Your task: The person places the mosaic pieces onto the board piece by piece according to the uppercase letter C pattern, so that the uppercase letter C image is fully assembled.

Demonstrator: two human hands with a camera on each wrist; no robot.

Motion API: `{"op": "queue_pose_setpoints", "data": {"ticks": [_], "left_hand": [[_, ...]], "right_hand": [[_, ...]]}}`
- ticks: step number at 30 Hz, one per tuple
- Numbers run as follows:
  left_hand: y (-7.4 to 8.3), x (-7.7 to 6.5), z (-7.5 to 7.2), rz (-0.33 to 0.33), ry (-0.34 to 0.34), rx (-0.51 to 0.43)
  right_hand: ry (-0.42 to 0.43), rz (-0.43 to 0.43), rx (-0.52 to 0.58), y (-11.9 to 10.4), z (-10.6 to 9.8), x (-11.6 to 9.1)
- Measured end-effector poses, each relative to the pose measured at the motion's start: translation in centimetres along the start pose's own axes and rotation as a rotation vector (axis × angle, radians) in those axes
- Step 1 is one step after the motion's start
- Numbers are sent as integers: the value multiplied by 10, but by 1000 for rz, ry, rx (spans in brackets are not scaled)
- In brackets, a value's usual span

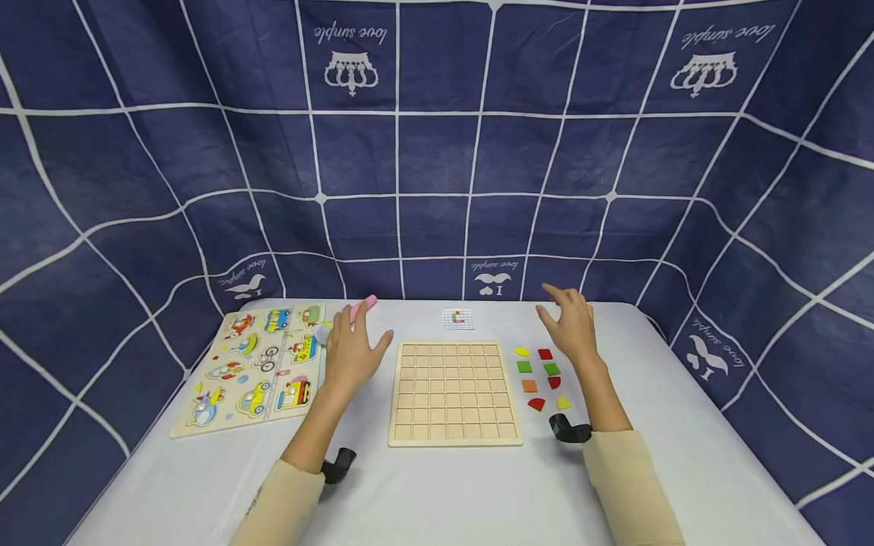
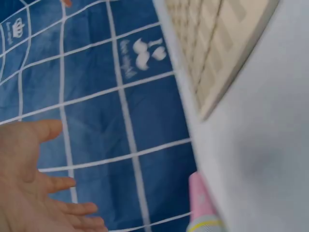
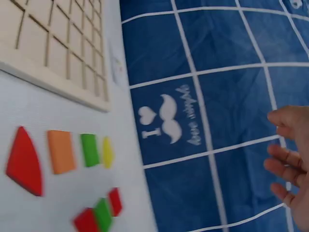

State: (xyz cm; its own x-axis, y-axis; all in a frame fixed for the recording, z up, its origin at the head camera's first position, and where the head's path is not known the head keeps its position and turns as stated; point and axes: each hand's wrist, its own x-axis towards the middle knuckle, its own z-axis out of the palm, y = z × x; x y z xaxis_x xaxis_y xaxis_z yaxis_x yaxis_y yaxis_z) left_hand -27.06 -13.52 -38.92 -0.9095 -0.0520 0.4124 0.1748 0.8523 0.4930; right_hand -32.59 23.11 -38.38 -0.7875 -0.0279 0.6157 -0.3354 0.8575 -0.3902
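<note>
My left hand point(image 1: 353, 353) is raised with fingers spread between the puzzle board and the wooden grid board point(image 1: 456, 394); nothing is in it. Beneath and behind it lies what looks like a toy microphone with a pink handle point(image 1: 364, 304), partly hidden by the hand. My right hand point(image 1: 572, 322), fingers loosely bent, hovers beyond the small coloured pieces and holds nothing. Those pieces include an orange square point(image 1: 529, 387), a green square point(image 1: 523, 367) and a red rounded wedge point(image 1: 536, 404). The right wrist view shows the right hand point(image 3: 295, 159) apart from them.
A picture puzzle board point(image 1: 253, 371) with vehicle pieces lies at the left. Behind the grid board is a small printed card point(image 1: 458, 318) with a coloured pattern. A blue checked curtain point(image 1: 437, 152) hangs behind the white tabletop point(image 1: 437, 493).
</note>
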Motion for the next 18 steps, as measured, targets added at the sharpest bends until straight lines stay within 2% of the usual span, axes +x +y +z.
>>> {"op": "queue_pose_setpoints", "data": {"ticks": [2, 5, 7, 11, 14, 18], "left_hand": [[-2, -4, 13, 4, -4, -40], [-8, -9, 34, 21, -38, -85], [-14, -11, 47, 31, -71, -117], [-28, -12, 68, 13, -189, -152], [-38, -14, 77, -15, -284, -163], [-48, -19, 81, -23, -385, -185]], "right_hand": [[0, -8, 20, 7, 9, -3], [-43, 7, 18, 17, 21, -10], [-99, 41, 14, 23, 29, -15], [-251, 110, 12, 33, 41, -24], [-348, 136, 24, 39, 49, -29], [-441, 131, 30, 44, 57, -30]]}}
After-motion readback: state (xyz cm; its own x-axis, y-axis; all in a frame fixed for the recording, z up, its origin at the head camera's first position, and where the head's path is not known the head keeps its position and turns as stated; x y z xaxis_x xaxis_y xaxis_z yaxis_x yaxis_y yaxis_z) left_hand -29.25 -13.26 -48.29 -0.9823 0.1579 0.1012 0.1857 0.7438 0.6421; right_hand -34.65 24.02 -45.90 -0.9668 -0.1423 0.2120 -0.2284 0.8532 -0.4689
